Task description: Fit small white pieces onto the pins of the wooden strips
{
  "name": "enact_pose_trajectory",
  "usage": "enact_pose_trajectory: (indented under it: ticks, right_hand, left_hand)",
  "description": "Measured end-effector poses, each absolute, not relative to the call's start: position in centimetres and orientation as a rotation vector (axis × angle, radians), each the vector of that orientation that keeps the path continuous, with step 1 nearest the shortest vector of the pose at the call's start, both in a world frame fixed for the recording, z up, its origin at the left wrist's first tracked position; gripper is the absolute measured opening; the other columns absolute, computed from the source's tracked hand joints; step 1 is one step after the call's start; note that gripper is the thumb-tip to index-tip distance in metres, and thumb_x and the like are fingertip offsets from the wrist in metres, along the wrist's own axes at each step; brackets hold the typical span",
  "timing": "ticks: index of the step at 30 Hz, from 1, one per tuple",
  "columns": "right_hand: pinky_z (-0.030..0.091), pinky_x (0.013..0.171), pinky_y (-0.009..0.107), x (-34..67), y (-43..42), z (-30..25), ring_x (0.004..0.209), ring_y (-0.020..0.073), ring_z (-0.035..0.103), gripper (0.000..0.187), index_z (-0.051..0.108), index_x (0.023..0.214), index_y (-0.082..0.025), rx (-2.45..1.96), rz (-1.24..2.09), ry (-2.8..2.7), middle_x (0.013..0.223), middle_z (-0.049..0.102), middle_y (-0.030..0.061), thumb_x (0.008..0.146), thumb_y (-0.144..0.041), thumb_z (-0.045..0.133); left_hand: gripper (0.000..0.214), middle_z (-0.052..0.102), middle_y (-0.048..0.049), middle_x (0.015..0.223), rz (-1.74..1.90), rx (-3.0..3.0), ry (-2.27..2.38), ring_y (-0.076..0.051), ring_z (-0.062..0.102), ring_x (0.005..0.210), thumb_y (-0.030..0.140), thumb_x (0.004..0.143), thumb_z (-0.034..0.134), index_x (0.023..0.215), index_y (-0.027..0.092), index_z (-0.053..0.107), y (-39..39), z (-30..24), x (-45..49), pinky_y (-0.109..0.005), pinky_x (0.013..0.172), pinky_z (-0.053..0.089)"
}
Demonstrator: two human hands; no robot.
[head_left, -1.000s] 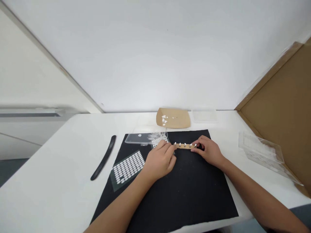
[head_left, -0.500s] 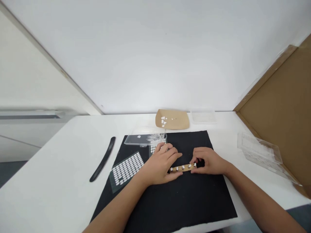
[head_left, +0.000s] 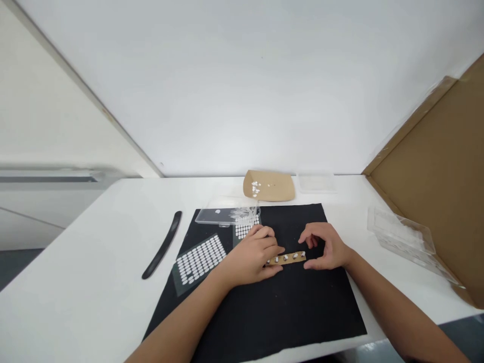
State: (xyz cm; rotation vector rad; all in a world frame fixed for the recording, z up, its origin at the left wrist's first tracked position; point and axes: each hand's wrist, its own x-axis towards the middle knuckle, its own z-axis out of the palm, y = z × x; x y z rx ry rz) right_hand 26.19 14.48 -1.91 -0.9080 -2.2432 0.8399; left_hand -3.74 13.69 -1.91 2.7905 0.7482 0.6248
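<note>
Brown strip with white bits lying on black mat. Left hand holding strip's left end between fingers. Right hand reaching over mat's right part, fingers standing wide apart.

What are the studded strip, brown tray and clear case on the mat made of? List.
Studded strip: perhaps wood or cardboard; tan, matte, grain indiscernible.
Brown tray: likely paperboard; matte, thin raised sides.
Clear case: apparently glossy plastic; black mat shows through.

Right hand now off the strip
</note>
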Motion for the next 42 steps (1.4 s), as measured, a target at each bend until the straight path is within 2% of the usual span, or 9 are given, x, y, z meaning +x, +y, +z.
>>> enact_pose_trajectory:
  ticks: [6, 11, 13, 16, 19, 28, 32, 37, 42]
  right_hand:
    - [0.053, 0.069, 0.032, 25.6, 15.4, -2.8, 0.07, 0.0175, 0.062, 0.032, 0.07, 0.107, -0.025, -1.274, 0.566, -2.056, 0.085, 0.069, 0.0034, 0.104, -0.05, 0.05]
    - [0.053, 0.08, 0.036, 24.8, 17.7, -3.6, 0.083, 0.0215, 0.061, 0.036, 0.063, 0.133, -0.021, -1.502, 0.292, -1.891, 0.099, 0.066, 0.0074, 0.102, -0.036, 0.052]
    - [0.05, 0.076, 0.034, 24.3, 18.4, -3.9, 0.088, 0.0226, 0.062, 0.047, 0.057, 0.146, -0.026, -1.589, 0.213, -1.9, 0.105, 0.067, 0.0073, 0.1, -0.036, 0.057]
    - [0.042, 0.065, 0.03, 23.3, 19.4, -4.4, 0.076, 0.0202, 0.061, 0.053, 0.052, 0.153, -0.036, -1.735, 0.137, -1.964, 0.088, 0.068, 0.0014, 0.101, -0.033, 0.059]
    - [0.036, 0.063, 0.029, 22.0, 20.7, -4.8, 0.068, 0.0193, 0.06, 0.047, 0.057, 0.15, -0.038, -1.765, 0.113, -1.986, 0.075, 0.068, -0.0013, 0.104, -0.032, 0.058]
    - [0.039, 0.064, 0.026, 22.0, 21.7, -5.3, 0.068, 0.017, 0.067, 0.019, 0.078, 0.108, -0.028, -1.517, 0.197, -2.172, 0.077, 0.075, -0.0006, 0.103, -0.033, 0.061]
    - [0.048, 0.077, 0.027, 23.5, 19.2, -5.2, 0.089, 0.0193, 0.075, 0.019, 0.079, 0.111, -0.031, -1.302, 0.273, -2.311, 0.102, 0.082, 0.0005, 0.102, -0.028, 0.063]
    - [0.053, 0.081, 0.03, 26.3, 16.4, -4.7, 0.098, 0.0212, 0.075, 0.023, 0.077, 0.111, -0.03, -1.18, 0.348, -2.381, 0.11, 0.081, 0.0026, 0.102, -0.022, 0.057]
    - [0.051, 0.069, 0.027, 29.0, 15.4, -4.2, 0.076, 0.0174, 0.07, 0.02, 0.073, 0.113, -0.029, -1.209, 0.446, -2.341, 0.09, 0.076, 0.0005, 0.1, -0.023, 0.058]
  left_hand:
    - [0.024, 0.073, -0.0073, 0.092, 0.619, 2.77, 0.68, -0.027, 0.06, 0.104, 0.036, 0.095, 0.076, 0.113, 0.02, 0.077, 13.9, -1.9, -3.7, -0.04, 0.095, 0.049]
    - [0.013, 0.071, -0.005, 0.084, 0.619, 2.764, 0.596, -0.025, 0.06, 0.096, 0.031, 0.095, 0.075, 0.104, 0.022, 0.078, 14.0, -1.7, -3.5, -0.039, 0.092, 0.05]
    - [0.014, 0.071, -0.0051, 0.083, 0.634, 2.752, 0.591, -0.025, 0.06, 0.096, 0.03, 0.094, 0.076, 0.105, 0.022, 0.078, 14.0, -1.7, -3.5, -0.039, 0.092, 0.051]
    - [0.018, 0.071, -0.0061, 0.084, 0.641, 2.735, 0.603, -0.026, 0.059, 0.097, 0.031, 0.093, 0.076, 0.107, 0.021, 0.078, 14.0, -1.9, -3.5, -0.039, 0.09, 0.053]
    - [0.026, 0.072, -0.0076, 0.089, 0.646, 2.731, 0.623, -0.027, 0.059, 0.1, 0.032, 0.092, 0.077, 0.114, 0.018, 0.077, 13.9, -1.9, -3.6, -0.038, 0.09, 0.053]
    - [0.033, 0.071, -0.0087, 0.095, 0.576, 2.735, 0.621, -0.025, 0.059, 0.093, 0.035, 0.091, 0.077, 0.119, 0.018, 0.076, 13.7, -1.6, -3.6, -0.039, 0.09, 0.052]
    - [0.039, 0.071, -0.0084, 0.098, 0.506, 2.698, 0.647, -0.025, 0.058, 0.091, 0.042, 0.09, 0.079, 0.123, 0.02, 0.077, 13.5, -1.3, -3.8, -0.038, 0.083, 0.052]
    - [0.027, 0.072, -0.0073, 0.094, 0.484, 2.708, 0.66, -0.025, 0.06, 0.089, 0.038, 0.092, 0.076, 0.112, 0.02, 0.079, 13.3, -1.5, -3.8, -0.037, 0.079, 0.053]
    - [0.035, 0.074, -0.0081, 0.095, 0.541, 2.732, 0.626, -0.025, 0.065, 0.092, 0.035, 0.094, 0.072, 0.125, 0.018, 0.074, 13.2, -1.8, -3.8, -0.037, 0.08, 0.056]
